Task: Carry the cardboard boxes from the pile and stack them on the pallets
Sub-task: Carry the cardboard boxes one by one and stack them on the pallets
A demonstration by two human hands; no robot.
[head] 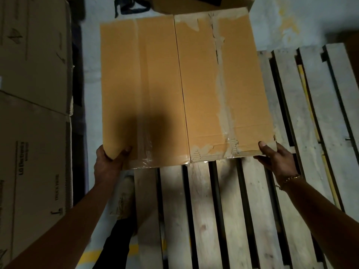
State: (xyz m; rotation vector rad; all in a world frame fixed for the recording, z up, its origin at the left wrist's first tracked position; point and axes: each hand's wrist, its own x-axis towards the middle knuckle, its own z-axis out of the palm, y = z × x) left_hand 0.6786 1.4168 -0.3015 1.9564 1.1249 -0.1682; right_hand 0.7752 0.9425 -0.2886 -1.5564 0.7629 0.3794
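A large tan cardboard box [182,88] with taped seams fills the middle of the view, its top facing me. My left hand [108,160] grips its near left corner, thumb over the top. My right hand [275,158] grips the near right corner, thumb on top, a bracelet on the wrist. The box is over the far end of a wooden pallet [209,210]; whether it rests on the slats I cannot tell.
A second pallet [314,105] lies to the right. Tall printed cartons [33,117] stand along the left. Another box [202,4] sits beyond the held one. My shoe [124,195] is on the floor beside the pallet's left edge.
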